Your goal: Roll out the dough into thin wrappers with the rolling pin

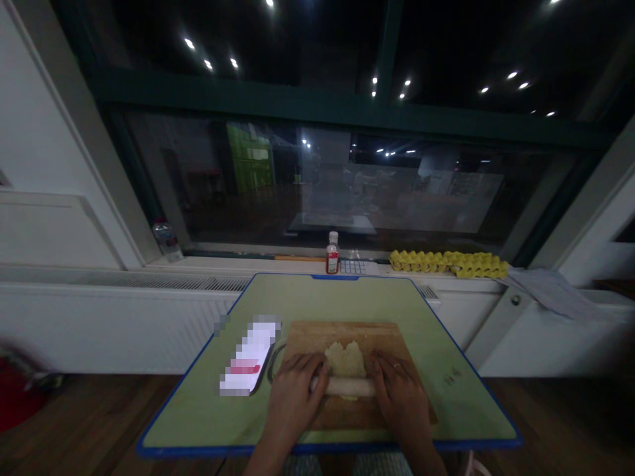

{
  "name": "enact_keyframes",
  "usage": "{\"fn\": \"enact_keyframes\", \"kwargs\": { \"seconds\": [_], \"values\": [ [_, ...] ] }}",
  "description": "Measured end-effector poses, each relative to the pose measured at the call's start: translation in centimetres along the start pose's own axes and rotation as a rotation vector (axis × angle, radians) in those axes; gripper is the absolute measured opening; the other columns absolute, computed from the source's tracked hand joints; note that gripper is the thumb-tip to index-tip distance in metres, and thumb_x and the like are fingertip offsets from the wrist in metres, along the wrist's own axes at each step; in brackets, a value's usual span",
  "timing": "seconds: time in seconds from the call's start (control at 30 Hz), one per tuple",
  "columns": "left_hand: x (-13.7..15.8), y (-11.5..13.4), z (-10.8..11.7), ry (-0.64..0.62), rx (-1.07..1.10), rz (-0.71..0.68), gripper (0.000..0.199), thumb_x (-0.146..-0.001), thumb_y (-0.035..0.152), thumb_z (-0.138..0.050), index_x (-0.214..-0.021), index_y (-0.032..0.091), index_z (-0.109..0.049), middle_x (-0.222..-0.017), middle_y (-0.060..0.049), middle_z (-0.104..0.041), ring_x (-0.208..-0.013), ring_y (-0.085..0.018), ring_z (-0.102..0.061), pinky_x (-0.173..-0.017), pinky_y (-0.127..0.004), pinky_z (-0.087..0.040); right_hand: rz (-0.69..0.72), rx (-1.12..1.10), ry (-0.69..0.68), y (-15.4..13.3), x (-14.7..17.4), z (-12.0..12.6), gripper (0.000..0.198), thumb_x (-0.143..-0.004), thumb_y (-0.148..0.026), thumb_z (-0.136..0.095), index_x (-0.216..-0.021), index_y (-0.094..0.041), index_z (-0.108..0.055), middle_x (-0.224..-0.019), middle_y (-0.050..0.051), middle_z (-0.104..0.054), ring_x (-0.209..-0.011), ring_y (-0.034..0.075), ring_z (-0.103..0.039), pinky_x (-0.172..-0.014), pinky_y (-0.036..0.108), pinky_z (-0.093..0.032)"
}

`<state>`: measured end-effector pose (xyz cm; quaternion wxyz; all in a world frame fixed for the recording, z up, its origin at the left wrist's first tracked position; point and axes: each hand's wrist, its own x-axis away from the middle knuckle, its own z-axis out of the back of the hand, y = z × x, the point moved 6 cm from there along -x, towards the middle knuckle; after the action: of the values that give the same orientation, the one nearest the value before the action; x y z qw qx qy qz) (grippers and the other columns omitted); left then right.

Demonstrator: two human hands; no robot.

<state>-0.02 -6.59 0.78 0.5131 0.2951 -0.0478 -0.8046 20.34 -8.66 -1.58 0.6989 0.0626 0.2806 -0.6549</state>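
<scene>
A flattened piece of pale dough (346,361) with a ragged far edge lies on a wooden cutting board (317,332). Across its near part rests a rolling pin (348,387), roughly level from left to right. My left hand (301,385) is closed over the pin's left end, and my right hand (399,387), with a ring on one finger, is closed over the right end. A sliver of dough shows on the near side of the pin. Both pin ends are mostly hidden by my fingers.
The board sits on a green table (228,423) with a blue rim. Left of it lies a phone (251,357), its screen blurred out. Along the windowsill stand a small red-labelled bottle (332,254), a yellow egg carton (446,262) and a clear plastic bottle (167,239).
</scene>
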Motion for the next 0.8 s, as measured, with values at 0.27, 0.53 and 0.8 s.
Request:
{"fn": "enact_keyframes", "kwargs": {
  "seconds": [0.27,0.53,0.8],
  "values": [
    [0.1,-0.1,0.0,0.027,0.006,-0.011,0.025,-0.094,0.028,-0.045,-0.101,0.023,-0.069,-0.103,-0.003,-0.074,-0.097,-0.024,-0.066,-0.087,-0.041,-0.051,-0.008,-0.002,-0.003,0.0,0.2,0.0,0.04,-0.101,-0.032,-0.034,-0.115,-0.021,-0.069,-0.119,0.005,-0.069,-0.112,0.02,-0.061,-0.098,0.034,-0.046],
    [-0.3,0.0,0.2,0.043,0.002,-0.023,0.026,-0.094,0.029,-0.046,-0.107,0.023,-0.068,-0.108,-0.003,-0.073,-0.101,-0.023,-0.065,-0.089,-0.04,-0.05,0.065,0.059,0.023,-0.2,0.1,0.0,0.036,-0.1,-0.028,-0.037,-0.113,-0.022,-0.07,-0.118,0.004,-0.069,-0.113,0.021,-0.059,-0.102,0.035,-0.041],
    [-1.3,-0.9,-0.3,0.038,-0.076,0.034,0.031,-0.093,0.033,-0.048,-0.117,0.024,-0.066,-0.122,-0.004,-0.068,-0.114,-0.025,-0.059,-0.1,-0.045,-0.043,0.049,0.115,0.026,-0.5,-1.8,0.1,0.031,-0.096,-0.027,-0.043,-0.113,-0.025,-0.069,-0.122,0.005,-0.067,-0.122,0.025,-0.053,-0.108,0.044,-0.035]
  ]
}}
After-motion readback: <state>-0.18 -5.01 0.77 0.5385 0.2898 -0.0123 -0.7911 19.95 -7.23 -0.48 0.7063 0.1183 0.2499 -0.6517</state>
